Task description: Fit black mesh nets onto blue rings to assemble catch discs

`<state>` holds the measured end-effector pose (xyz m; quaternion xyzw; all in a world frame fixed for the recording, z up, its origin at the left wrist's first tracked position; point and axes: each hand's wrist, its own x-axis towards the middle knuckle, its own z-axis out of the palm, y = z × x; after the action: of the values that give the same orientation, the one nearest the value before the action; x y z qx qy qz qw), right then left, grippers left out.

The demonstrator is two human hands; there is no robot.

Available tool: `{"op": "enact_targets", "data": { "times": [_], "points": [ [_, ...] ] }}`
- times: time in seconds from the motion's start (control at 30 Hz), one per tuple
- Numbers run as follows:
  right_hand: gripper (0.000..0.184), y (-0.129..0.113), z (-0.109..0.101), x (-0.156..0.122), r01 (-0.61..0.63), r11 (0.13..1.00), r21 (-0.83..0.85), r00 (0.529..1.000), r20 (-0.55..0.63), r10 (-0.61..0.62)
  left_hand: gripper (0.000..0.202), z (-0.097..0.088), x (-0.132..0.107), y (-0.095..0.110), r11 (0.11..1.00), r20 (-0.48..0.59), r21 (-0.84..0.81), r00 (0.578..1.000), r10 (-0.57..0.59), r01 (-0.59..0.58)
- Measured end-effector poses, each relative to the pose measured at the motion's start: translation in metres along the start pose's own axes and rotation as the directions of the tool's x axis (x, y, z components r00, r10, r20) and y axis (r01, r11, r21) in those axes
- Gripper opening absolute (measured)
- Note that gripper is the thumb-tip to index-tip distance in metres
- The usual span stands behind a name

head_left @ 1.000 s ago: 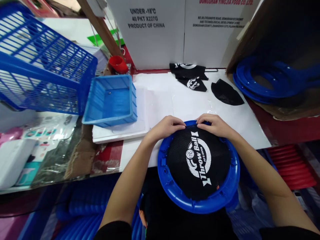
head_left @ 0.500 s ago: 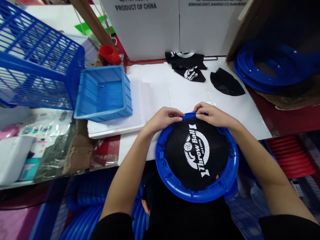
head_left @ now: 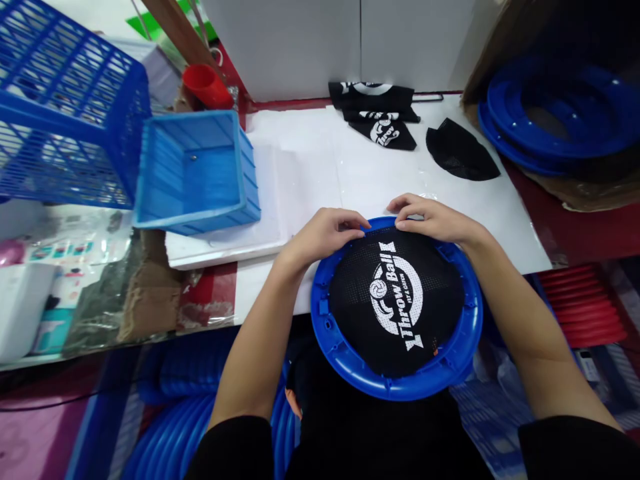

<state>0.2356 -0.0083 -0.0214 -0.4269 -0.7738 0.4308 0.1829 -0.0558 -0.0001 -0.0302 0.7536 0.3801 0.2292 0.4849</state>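
Note:
A blue plastic ring (head_left: 350, 373) with small pegs and slots rests tilted against the table edge and my body. Across its middle lies a round black mesh (head_left: 355, 293) printed in white with "Throw Ball". My left hand (head_left: 333, 233) is closed at the far rim, with thumb and forefinger pinching the mesh edge. Just right of it, my right hand (head_left: 433, 219) has its thumb on the inner side of the rim and its fingers curled over the far side. The mesh edge beneath the fingertips is partly hidden.
Folded black mesh pieces (head_left: 385, 130) and a single mesh piece (head_left: 463, 150) lie on the white table (head_left: 310, 187). A blue bin (head_left: 197, 223) and a blue basket (head_left: 120, 127) stand left; stacked blue rings (head_left: 550, 147) sit right. Below are red rings (head_left: 583, 307).
The view has shifted slightly downward and right. My right hand's fingers have lifted and spread a little at the rim; my left hand stays at nearly the same place on the ring.

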Motion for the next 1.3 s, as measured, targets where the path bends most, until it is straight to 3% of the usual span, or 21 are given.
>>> {"op": "enact_targets", "data": {
  "times": [0.13, 0.33, 0.57, 0.73, 0.87, 1.07, 1.3],
  "points": [
    [0.027, -0.001, -0.008, 0.006, -0.029, 0.999, 0.025, 0.998, 0.062, 0.028, 0.018, 0.0, 0.001, 0.006, 0.998, 0.02, 0.05, 0.999, 0.038, -0.039],
    [0.029, 0.004, -0.011, 0.008, -0.008, 0.997, 0.073, 0.996, 0.094, 0.001, 0.016, 0.016, 0.013, 0.012, 0.979, -0.001, 0.158, 0.991, 0.131, -0.129],
    [0.027, 0.008, -0.004, 0.007, 0.038, 0.999, 0.024, 0.998, 0.05, -0.04, 0.016, 0.019, 0.024, 0.017, 0.992, 0.031, 0.123, 0.999, -0.009, 0.005],
    [0.028, 0.0, -0.004, 0.005, 0.038, 0.999, -0.028, 0.999, 0.04, -0.037, 0.018, 0.021, 0.029, 0.016, 0.976, 0.004, 0.205, 0.997, -0.076, 0.074],
    [0.029, 0.0, -0.003, 0.005, 0.093, 0.992, -0.087, 0.995, 0.057, -0.088, 0.018, 0.023, 0.029, 0.015, 0.968, 0.0, 0.242, 0.997, -0.074, 0.072],
    [0.025, -0.001, -0.001, 0.005, 0.102, 0.984, -0.145, 0.995, 0.034, -0.099, 0.017, 0.02, 0.022, 0.015, 0.988, -0.007, 0.143, 0.999, -0.051, 0.052],
    [0.028, 0.002, 0.0, 0.009, 0.133, 0.982, -0.135, 0.991, 0.038, -0.129, 0.017, 0.029, 0.027, 0.016, 0.98, -0.075, 0.144, 0.989, -0.125, 0.134]
  ]
}}
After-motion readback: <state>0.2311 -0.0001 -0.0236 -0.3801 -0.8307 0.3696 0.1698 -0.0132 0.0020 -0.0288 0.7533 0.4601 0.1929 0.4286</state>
